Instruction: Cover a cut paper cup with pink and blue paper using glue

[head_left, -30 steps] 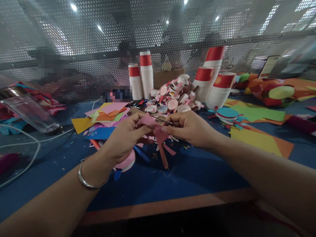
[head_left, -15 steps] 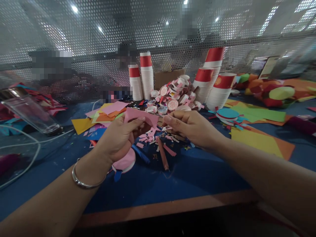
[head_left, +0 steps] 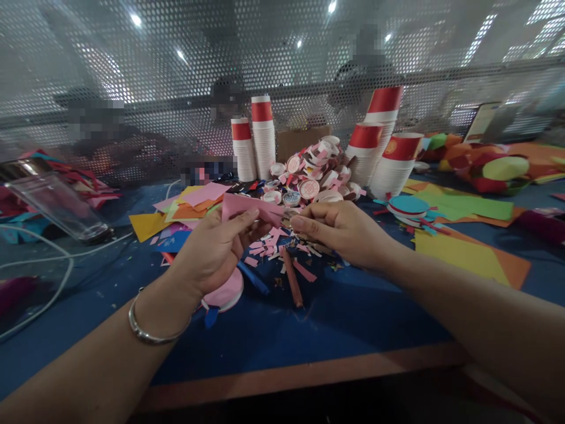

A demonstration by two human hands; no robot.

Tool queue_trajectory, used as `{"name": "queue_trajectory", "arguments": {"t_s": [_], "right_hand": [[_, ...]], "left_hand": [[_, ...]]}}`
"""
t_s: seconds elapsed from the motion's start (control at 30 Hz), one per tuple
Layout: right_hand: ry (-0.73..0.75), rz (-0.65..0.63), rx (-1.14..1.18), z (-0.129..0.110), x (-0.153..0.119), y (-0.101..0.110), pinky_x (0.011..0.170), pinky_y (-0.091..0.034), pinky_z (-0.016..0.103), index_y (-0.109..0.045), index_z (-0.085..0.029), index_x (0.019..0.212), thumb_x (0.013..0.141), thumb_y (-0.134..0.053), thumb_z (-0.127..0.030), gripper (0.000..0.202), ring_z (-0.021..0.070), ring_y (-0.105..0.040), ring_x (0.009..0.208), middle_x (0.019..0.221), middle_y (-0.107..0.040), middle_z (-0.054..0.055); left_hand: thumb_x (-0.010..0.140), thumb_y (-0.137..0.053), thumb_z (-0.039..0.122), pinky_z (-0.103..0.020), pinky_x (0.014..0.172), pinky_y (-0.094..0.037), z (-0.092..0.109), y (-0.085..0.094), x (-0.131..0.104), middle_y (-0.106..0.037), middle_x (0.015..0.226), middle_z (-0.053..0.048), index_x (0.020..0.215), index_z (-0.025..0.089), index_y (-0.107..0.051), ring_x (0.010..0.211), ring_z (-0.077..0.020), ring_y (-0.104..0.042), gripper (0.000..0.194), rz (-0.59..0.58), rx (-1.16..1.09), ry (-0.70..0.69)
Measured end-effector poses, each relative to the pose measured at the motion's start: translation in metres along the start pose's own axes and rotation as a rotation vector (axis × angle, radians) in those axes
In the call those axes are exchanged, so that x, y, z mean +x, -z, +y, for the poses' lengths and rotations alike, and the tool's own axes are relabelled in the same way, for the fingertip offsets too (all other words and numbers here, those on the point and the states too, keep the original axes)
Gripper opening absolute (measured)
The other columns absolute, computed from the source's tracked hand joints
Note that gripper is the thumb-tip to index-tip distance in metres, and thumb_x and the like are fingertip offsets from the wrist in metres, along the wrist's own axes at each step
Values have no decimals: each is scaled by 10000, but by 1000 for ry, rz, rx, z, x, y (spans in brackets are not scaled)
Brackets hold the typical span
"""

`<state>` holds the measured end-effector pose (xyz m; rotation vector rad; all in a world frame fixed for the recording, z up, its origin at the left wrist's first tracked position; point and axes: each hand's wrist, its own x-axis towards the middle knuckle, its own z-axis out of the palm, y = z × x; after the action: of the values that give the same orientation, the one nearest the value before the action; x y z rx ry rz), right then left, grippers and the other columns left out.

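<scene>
My left hand (head_left: 216, 247) pinches a piece of pink paper (head_left: 247, 206) between thumb and fingers, holding it above the table. Close to the paper's right edge, my right hand (head_left: 335, 227) is closed around a small pair of scissors (head_left: 286, 214); their thin metal blades meet the paper, and the handles are mostly hidden by my fingers. Below both hands lie pink paper scraps (head_left: 267, 246) and a brown-red rolled stick (head_left: 292, 280). A round pink-topped piece (head_left: 227, 292) with a blue tab rests under my left wrist, beside a blue rolled stick (head_left: 255, 278).
Stacked paper cups (head_left: 263, 141) and more cups (head_left: 395, 168) flank a heap of cut cup bottoms (head_left: 315, 171). Coloured paper sheets (head_left: 468, 256) lie at right, others (head_left: 198, 200) at left. A clear bottle (head_left: 57, 203) and white cable (head_left: 66, 277) are far left. Behind stands a perforated metal screen (head_left: 286, 65).
The scissors' blades have moved slightly onto the right edge of the pink paper, and my right hand has shifted a little. My left hand keeps its grip.
</scene>
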<state>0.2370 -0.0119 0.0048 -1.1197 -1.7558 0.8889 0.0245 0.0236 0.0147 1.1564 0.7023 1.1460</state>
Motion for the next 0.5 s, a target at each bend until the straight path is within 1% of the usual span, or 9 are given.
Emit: {"name": "queue_trajectory", "arguments": {"t_s": [0.07,0.23,0.37,0.5], "right_hand": [[0,-15,-7,-1,0,0,479,-212,272,-582,-185,723,873,-683,-640,490,87,-319,522,580,-398,-67],[19,1,-42,-4,-1,0,469,-208,268,-585,-175,699,875,-681,-638,504,83,-300,522,570,-384,-70],[18,7,-74,-4,-2,1,465,-206,266,-581,-173,686,879,-681,-629,506,81,-304,521,567,-385,-69],[40,0,-60,-5,-1,1,463,-215,263,-552,-181,656,885,-681,-618,510,79,-306,518,564,-385,-69]], "left_hand": [[888,-712,135,-297,922,-591,-2,-2,-2,-780,883,-86,841,107,-781,877,-168,-731,88,-42,-9,17],[922,-681,131,-319,971,-586,-3,-5,-7,-795,962,-97,907,102,-801,962,-188,-731,124,-108,-45,51],[927,-668,114,-306,967,-585,-3,-6,-6,-800,949,-93,902,104,-808,947,-180,-733,143,-119,-56,56],[927,-658,110,-314,968,-582,-3,-6,-6,-801,919,-100,882,98,-812,931,-189,-742,161,-127,-50,45]]}}
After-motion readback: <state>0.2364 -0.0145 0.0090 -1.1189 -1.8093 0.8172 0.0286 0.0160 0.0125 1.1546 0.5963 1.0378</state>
